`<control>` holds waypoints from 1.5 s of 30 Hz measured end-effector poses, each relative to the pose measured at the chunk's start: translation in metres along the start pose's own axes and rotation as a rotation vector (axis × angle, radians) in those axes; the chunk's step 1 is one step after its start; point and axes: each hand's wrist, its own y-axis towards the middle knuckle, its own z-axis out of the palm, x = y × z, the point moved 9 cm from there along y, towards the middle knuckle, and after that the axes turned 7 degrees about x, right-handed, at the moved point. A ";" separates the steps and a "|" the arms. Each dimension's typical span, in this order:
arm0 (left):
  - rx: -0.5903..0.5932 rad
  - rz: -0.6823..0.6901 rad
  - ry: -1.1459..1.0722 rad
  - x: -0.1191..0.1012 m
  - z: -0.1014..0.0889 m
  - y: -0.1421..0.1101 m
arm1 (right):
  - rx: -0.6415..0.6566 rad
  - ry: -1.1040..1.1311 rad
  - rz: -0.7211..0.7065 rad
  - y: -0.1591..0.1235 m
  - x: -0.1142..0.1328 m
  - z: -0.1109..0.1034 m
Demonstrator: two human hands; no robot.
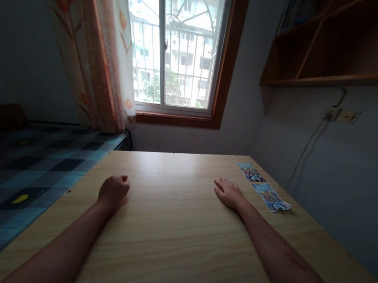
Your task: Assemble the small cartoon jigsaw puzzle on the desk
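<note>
My left hand (114, 190) rests as a closed fist on the left part of the wooden table (165, 240), and nothing shows sticking out of it. Palm down, my right hand (228, 193) lies flat on the tabletop with its fingers stretched out. Just right of it is a colourful printed packet or sheet (271, 197), its near corner curling up a little. Behind that one lies a second, similar printed piece (251, 172), close to the table's right edge. Neither hand touches them.
A bed with a checked cover (64, 162) stands left of the table. Ahead are a window (185, 66) and a flowered curtain (93, 45). Wooden shelves (348, 46) hang at the upper right, above a wall socket (340, 115) with a cable running down.
</note>
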 end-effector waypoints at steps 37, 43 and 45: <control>0.143 -0.024 -0.537 0.029 0.022 0.017 | -0.019 -0.007 0.006 0.000 -0.002 0.002; 0.092 0.108 -0.829 0.028 0.017 0.016 | -0.017 -0.010 0.001 0.000 -0.002 0.002; 0.125 0.086 -0.870 0.029 0.019 0.016 | -0.014 -0.010 0.001 0.000 -0.002 0.002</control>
